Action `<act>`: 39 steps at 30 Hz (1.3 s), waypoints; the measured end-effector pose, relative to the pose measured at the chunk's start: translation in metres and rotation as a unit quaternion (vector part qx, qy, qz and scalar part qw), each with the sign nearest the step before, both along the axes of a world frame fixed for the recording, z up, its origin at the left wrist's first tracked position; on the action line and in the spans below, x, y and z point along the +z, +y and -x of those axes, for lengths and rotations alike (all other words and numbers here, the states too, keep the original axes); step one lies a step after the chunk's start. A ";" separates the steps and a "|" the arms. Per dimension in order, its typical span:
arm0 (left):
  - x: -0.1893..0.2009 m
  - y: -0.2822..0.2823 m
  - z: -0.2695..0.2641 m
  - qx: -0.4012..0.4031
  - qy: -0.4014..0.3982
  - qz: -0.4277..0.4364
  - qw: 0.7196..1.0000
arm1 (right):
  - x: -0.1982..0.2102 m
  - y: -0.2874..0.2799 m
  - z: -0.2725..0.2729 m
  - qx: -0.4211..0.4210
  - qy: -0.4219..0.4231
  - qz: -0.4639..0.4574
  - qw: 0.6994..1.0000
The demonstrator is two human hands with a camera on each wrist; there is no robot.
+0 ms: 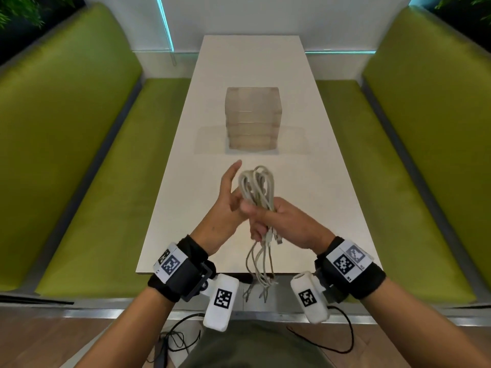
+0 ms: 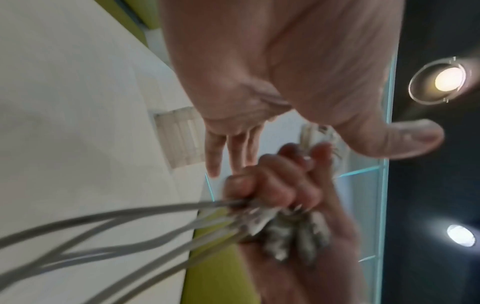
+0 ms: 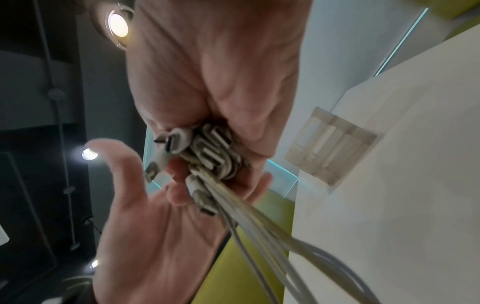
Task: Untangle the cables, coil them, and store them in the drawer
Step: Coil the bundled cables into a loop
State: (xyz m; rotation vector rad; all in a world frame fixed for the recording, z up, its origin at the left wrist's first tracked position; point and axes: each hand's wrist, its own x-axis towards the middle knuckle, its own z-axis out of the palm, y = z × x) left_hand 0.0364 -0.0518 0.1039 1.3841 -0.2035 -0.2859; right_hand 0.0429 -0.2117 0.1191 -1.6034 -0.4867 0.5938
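Note:
A bundle of white cables (image 1: 256, 184) stands folded into long loops above the near end of the white table (image 1: 305, 181). My right hand (image 1: 276, 219) grips the bundle around its middle, and the loose ends hang below the fist past the table edge. Several plugs (image 3: 207, 152) crowd together at the bottom of that fist. My left hand (image 1: 228, 189) is held flat beside the loops with straight fingers (image 2: 215, 152), palm toward the cables. A small translucent drawer unit (image 1: 252, 119) stands mid-table, all drawers closed.
Green upholstered benches (image 1: 79, 155) run along both sides of the narrow table. A white wall with a glass panel closes the far end. Thin black wires (image 1: 180, 338) lie on the wooden floor near my legs.

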 end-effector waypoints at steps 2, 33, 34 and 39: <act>-0.011 0.001 0.002 -0.065 0.006 -0.055 0.996 | 0.004 -0.003 -0.005 -0.022 -0.006 -0.037 0.999; -0.015 -0.003 0.030 -0.116 0.089 -0.034 0.989 | 0.061 -0.040 -0.030 0.137 -0.106 0.342 0.924; -0.012 -0.004 0.030 -0.124 0.085 -0.026 0.988 | 0.063 -0.041 -0.030 0.158 -0.098 0.355 0.916; -0.004 -0.009 0.028 -0.138 0.076 -0.007 0.988 | 0.072 -0.037 -0.031 0.244 -0.054 0.345 0.905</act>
